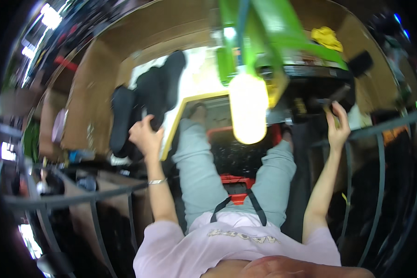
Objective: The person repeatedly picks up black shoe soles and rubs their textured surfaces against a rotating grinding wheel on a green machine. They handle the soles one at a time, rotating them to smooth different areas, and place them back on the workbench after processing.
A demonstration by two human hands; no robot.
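Black sole-shaped pieces [122, 121] lie at the left of the white-topped table [200, 74], side by side and partly overlapping, their long axes running roughly away from the person. They are long and slender with rounded ends, a dull, even black that stands out sharply against the bright top; motion blur hides any fine texture. The leftmost is set a little nearer the person, while the rightmost reaches farthest back and leans slightly to the right. At their near side is the left hand [146, 137], its grip spread, the thumb standing apart from the fingers; whether it touches a piece cannot be told. The right hand [338, 127] is raised just beside the dark base [316, 90] of a green machine [282, 28], thumb and forefinger near each other, but blur makes it impossible to tell whether that grip pinches anything. A glowing lamp [249, 109] shines between the hands, yellow edging [175, 127] borders the table, cardboard walls [87, 104] stand around it, and a crumpled yellow cloth [327, 38] sits at the far right.
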